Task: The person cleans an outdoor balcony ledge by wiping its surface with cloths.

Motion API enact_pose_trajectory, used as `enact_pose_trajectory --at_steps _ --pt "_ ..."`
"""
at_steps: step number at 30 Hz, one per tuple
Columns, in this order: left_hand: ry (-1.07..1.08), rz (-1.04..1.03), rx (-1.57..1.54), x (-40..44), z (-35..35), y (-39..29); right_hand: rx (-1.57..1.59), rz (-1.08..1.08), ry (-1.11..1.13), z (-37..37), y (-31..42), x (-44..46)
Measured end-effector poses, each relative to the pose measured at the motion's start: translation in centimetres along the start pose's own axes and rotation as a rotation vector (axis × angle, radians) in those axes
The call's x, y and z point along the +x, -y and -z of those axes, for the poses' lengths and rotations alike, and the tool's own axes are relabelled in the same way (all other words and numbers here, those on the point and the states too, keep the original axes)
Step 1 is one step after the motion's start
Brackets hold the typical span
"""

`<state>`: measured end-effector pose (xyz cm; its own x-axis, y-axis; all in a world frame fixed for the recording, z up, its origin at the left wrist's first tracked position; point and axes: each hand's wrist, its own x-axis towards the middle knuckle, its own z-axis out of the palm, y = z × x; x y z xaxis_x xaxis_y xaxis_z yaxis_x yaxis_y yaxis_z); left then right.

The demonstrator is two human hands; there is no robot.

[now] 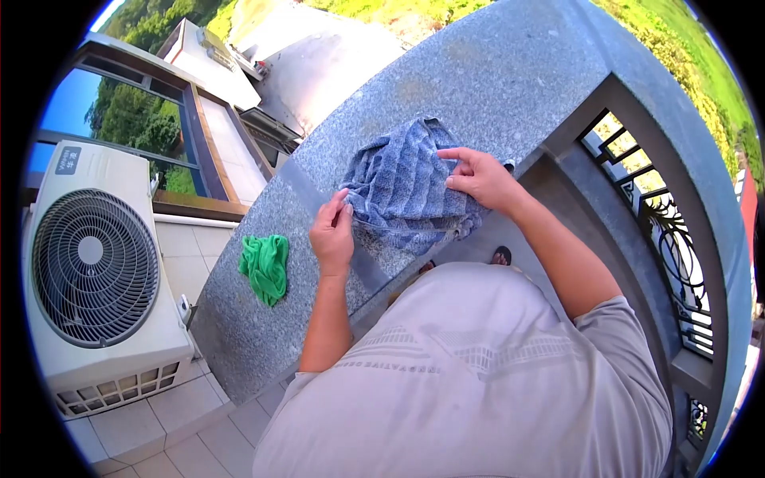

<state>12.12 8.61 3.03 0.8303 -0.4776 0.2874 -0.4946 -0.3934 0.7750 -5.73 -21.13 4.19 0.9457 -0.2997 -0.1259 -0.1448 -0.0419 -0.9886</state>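
A crumpled blue towel [406, 187] with darker stripes lies bunched on the grey granite ledge in front of me. At its left edge, my left hand [332, 235] is closed, with thumb and fingertips pinched at the cloth. On the towel's right side rests my right hand [484, 182], its index finger stretched out and its thumb apart, both against the fabric. Part of the towel's right edge is behind this hand. A green cloth [264, 267] sits crumpled on the ledge, to the left of my left hand and apart from it.
The granite ledge [510, 72] curves around ahead of me. An outdoor air-conditioner unit [96, 263] stands at the left, beside windows [135, 119]. On the right is a railing [661, 231] with dark ornamental ironwork. Paving and greenery lie below, beyond the ledge.
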Motion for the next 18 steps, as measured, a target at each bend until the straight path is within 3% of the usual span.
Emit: enact_pose_trajectory --at_steps 2,5,8,9,12,13,16,18 --pt "-0.066 0.128 -0.399 1.1 -0.1 0.9 -0.083 0.115 -0.21 0.2 1.2 -0.5" --pt "-0.174 0.396 -1.025 2.4 1.1 -3.0 -0.37 0.339 -0.552 0.9 3.4 -2.4" --pt "0.004 0.447 -1.307 3.0 2.6 -6.0 -0.146 0.468 -0.517 2.9 3.6 -3.5" --pt "0.063 0.498 -1.244 2.8 2.8 -6.4 0.261 0.33 -0.371 3.5 3.7 -4.0" --pt "0.316 0.416 -0.738 2.1 2.1 -4.8 0.602 -0.098 -0.25 3.5 4.0 -5.4" --pt "0.379 0.411 -0.592 1.5 1.8 -4.6 0.43 -0.202 -0.276 3.3 2.7 -5.2" --pt "0.539 0.363 -0.207 0.1 1.6 -2.4 0.384 -0.358 -0.132 2.2 -0.3 -6.8" --pt "0.558 0.334 -0.13 -0.1 1.5 -1.6 0.487 -0.344 -0.148 2.6 -0.4 -7.4"
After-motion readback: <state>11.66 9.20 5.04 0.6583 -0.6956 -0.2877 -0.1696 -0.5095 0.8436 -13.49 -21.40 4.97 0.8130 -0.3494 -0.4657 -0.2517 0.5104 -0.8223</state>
